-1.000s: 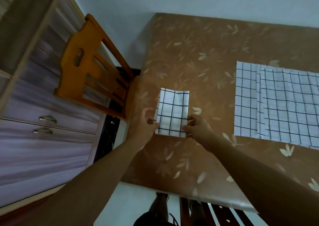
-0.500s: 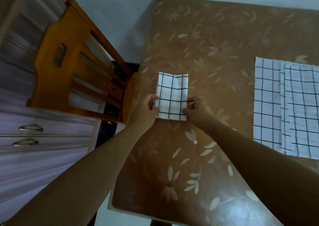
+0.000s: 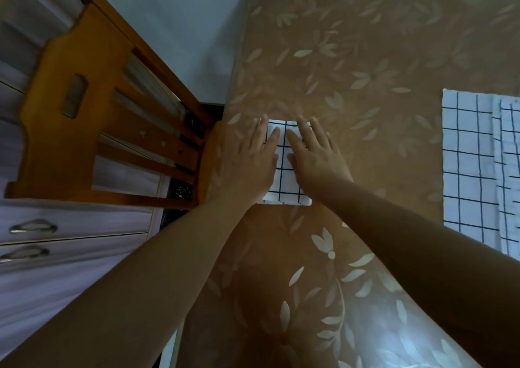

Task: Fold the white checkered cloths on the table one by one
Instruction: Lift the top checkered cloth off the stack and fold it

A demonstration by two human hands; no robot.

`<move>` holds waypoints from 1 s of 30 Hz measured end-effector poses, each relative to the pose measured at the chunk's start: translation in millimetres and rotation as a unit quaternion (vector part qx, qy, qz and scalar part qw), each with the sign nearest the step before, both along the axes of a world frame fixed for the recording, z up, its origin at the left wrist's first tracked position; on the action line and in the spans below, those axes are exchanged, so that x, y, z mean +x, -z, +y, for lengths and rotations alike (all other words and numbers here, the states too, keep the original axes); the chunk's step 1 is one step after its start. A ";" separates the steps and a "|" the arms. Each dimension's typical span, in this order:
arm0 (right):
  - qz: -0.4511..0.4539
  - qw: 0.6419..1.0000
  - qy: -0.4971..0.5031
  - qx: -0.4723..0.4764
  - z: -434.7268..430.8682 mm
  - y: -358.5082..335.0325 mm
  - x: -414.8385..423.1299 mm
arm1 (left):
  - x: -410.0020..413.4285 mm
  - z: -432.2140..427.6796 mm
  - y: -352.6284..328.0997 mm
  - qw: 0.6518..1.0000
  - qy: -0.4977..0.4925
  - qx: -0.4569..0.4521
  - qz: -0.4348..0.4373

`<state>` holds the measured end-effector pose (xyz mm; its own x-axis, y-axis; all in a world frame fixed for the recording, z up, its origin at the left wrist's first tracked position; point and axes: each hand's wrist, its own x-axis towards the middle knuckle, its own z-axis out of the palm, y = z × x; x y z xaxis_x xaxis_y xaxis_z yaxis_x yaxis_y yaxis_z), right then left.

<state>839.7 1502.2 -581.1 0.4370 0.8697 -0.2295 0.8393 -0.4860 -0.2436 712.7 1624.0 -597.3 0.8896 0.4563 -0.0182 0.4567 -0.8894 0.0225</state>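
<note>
A small folded white checkered cloth (image 3: 284, 179) lies near the left edge of the brown leaf-patterned table (image 3: 351, 58). My left hand (image 3: 244, 162) lies flat on its left side with straight fingers. My right hand (image 3: 315, 156) presses flat on its right side, fingers spread. Most of the cloth is hidden under the two hands. At the right edge of the view, unfolded white checkered cloths (image 3: 478, 165) lie spread flat and overlapping.
A wooden chair (image 3: 92, 120) stands against the table's left side. Behind it is a pale cabinet with metal drawer handles (image 3: 31, 227). The near table surface (image 3: 323, 297) is glossy.
Both hands let go of the cloth's near corners and moved forward to lie flat on top of it. The view shifted closer and lower over the table.
</note>
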 end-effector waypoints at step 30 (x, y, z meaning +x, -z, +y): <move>-0.043 0.996 -0.046 -0.057 -59.1 22.0 -27.3 | -59.4 -26.5 4.2 0.996 -0.007 -0.065 0.054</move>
